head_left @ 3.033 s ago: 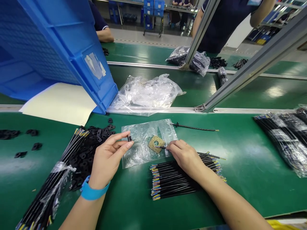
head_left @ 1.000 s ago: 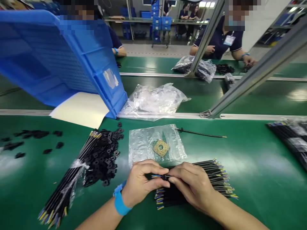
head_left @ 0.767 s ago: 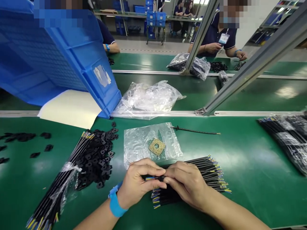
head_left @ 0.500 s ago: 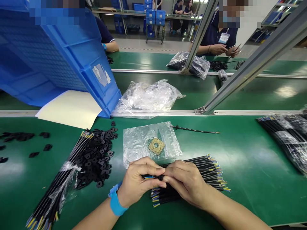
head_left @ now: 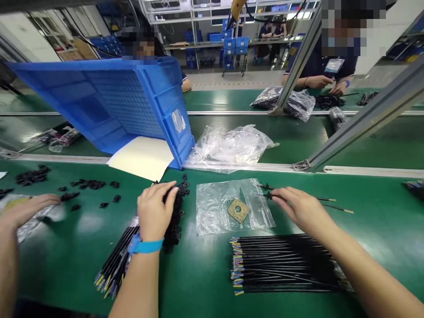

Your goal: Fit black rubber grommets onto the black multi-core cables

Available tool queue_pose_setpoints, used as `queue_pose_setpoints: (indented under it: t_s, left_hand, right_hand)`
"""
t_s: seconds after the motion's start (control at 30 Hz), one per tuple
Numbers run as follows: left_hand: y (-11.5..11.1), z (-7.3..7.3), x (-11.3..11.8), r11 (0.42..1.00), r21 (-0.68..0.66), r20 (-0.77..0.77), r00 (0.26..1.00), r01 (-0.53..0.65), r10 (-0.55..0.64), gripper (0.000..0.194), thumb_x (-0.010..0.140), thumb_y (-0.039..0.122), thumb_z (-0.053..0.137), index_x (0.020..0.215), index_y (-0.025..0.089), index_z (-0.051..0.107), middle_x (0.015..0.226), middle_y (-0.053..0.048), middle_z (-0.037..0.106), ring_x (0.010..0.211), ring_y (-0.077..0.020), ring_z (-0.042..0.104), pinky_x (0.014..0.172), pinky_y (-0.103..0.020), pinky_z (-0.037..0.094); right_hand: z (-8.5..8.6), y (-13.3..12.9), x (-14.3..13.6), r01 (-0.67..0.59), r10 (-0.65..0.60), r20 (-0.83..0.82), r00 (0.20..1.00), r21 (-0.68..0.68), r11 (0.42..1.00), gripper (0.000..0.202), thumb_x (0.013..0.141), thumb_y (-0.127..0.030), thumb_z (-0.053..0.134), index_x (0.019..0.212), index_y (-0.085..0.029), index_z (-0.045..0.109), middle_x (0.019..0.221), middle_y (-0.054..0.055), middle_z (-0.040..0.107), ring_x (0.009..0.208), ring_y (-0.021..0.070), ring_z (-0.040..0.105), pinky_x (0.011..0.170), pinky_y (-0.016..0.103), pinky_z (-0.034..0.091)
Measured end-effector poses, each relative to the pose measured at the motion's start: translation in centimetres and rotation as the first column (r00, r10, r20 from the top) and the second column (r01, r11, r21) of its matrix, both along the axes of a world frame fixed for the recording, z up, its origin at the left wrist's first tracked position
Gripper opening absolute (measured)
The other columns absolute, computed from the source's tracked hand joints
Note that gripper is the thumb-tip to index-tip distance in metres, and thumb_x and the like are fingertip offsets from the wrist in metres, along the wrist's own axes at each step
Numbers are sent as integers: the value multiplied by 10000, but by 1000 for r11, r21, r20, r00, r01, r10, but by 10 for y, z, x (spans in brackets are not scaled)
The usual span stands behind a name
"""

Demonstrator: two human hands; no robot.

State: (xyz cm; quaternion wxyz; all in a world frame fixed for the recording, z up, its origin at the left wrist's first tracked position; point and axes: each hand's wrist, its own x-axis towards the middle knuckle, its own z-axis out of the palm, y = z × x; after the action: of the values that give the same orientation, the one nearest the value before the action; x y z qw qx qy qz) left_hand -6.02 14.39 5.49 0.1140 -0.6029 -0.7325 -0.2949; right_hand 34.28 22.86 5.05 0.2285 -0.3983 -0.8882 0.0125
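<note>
Left hand (head_left: 154, 211) digs loosely into the black clips (head_left: 175, 216) mid-frame while the right hand (head_left: 294, 207) pinches a finished cable (head_left: 298, 197), laying it down right of centre.

The hands have parted: the left hand (head_left: 155, 211) now rests on the black clips (head_left: 177, 207), while the right hand (head_left: 298, 207) lays a fitted cable (head_left: 300, 199) beside the first one (head_left: 291, 191).

The worktop (head_left: 82, 247) is viewed from head height, forward and downward, close above the left hand (head_left: 155, 211) and right hand (head_left: 298, 207).
</note>
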Motion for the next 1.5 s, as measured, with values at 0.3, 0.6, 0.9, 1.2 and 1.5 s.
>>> queue_pose_setpoints:
  t_s: [0.3,0.6,0.9,1.2,1.5]
  left_hand:
    - [25,-34,13,975,-206,-169,979,80,-116,255,953,214,580,1062,164,805,1117,-165,780,1035,-392,610,842,-502,412]
    - [22,-21,17,976,-187,-60,991,106,-119,104,928,198,618,856,200,693,873,-133,749,963,-364,633,816,-456,421]
    - [11,-19,25,991,-111,171,984,73,-53,87,944,187,614,891,246,579,857,-40,758,782,-222,729,741,-338,538]
    - [4,-14,37,981,35,480,857,193,-186,185,890,179,675,795,241,529,906,-21,779,836,-176,764,733,-276,592]
    - [3,-11,54,949,14,605,753,314,-258,289,811,182,765,1094,240,753,905,-32,769,724,-168,699,690,-297,590]
  right_hand:
    - [-18,32,-4,87,-73,107,992,-141,986,275,1074,-311,475,1107,-216,731,982,69,737,877,199,713,812,300,568]
    - [-24,41,-5,74,-60,93,994,-146,987,288,1043,-322,458,1035,-223,729,954,91,739,907,250,692,841,368,572]
    - [-51,41,5,-44,32,-120,992,-93,995,409,1026,-563,429,1000,-249,690,954,83,768,774,269,759,688,378,620]
    - [-32,28,15,-61,60,15,998,90,994,547,1003,-649,406,968,-246,775,972,120,788,827,378,760,749,560,620]
    - [74,-21,-101,-336,132,-359,924,-595,730,380,984,-582,562,1071,-285,783,1088,86,794,990,293,748,853,401,612]
